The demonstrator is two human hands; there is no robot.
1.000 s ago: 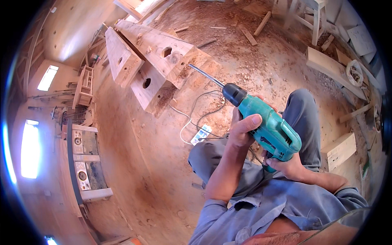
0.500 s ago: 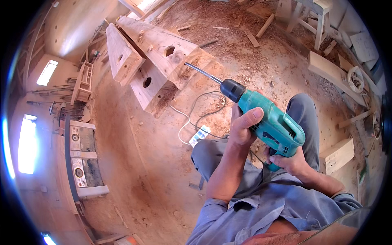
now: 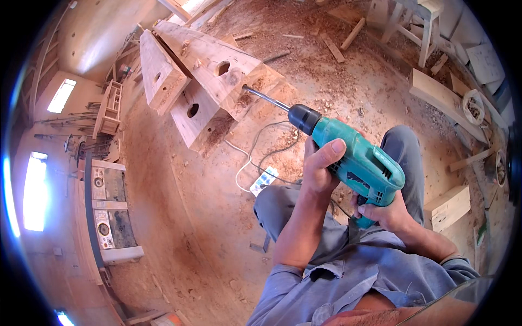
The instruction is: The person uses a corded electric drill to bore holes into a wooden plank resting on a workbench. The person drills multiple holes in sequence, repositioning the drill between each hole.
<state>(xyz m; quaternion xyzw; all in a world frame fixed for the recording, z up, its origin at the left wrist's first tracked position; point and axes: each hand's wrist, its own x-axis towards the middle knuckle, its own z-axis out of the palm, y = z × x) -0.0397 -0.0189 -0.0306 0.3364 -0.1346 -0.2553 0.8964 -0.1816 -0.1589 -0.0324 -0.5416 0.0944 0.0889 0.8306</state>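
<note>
A teal electric drill [image 3: 361, 160] with a black chuck lies across both my hands, pointing up and left. My left hand [image 3: 321, 163] is wrapped round its front body just behind the chuck, thumb on top. Round the rear grip my right hand [image 3: 383, 213] is closed; its trigger finger is partly hidden. The long metal drill bit [image 3: 266, 99] reaches the end of a thick wooden beam [image 3: 220, 60], and its tip is at a hole in that face. A second beam [image 3: 163, 73] lies alongside, and another [image 3: 196, 119] sits below; each has a hole.
A cable runs over the dusty floor to a white and blue power strip [image 3: 263, 180] by my left knee. Wood offcuts [image 3: 333, 48] and shavings are scattered beyond. At the right lie a long plank [image 3: 447, 104], a wooden block [image 3: 448, 206] and a sack [image 3: 473, 107].
The drill and both hands have shifted slightly left and forward. The bit's tip now meets the beam's end, slightly further left than before.
</note>
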